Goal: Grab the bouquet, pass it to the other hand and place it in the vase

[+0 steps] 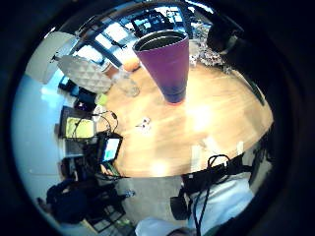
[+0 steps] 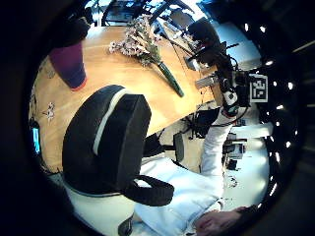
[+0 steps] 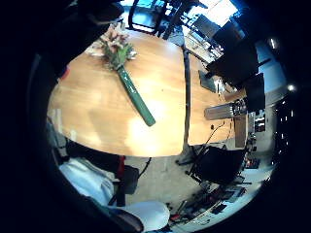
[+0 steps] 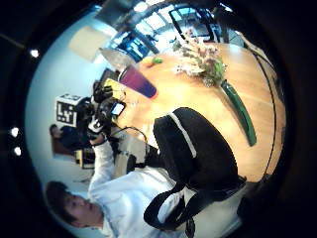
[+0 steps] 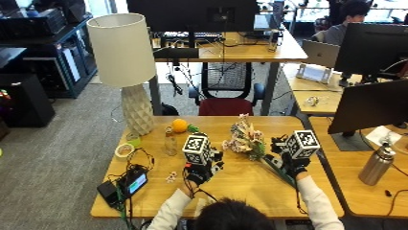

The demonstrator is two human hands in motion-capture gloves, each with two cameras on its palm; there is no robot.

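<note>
The bouquet [image 5: 247,140] lies flat on the wooden surface [image 5: 242,184], its pale flowers pointing away from the person and its long green wrapped stem [image 3: 136,97] angled toward the person's right. The purple vase [image 1: 166,63] stands upright on the same surface, well apart from the flowers toward the person's left; in the outside view the raised left hand [image 5: 203,170] hides it. The right hand [image 5: 293,162] hovers above the stem end, touching nothing, and the bouquet is not yet lifted. The step in hand looks like the first pick-up: it would go best if the right hand came down on the middle of the green stem and closed around it there, away from the blossoms, so the heavy flower end does not tip and the bare lower stem is left free for the other hand to take. As for the fingers, neither hand holds or touches anything in these views, yet how far they are spread cannot be told, since the gloves hide them from above. A lamp [image 5: 126,62] and an orange [image 5: 180,125] stand beyond the vase.
</note>
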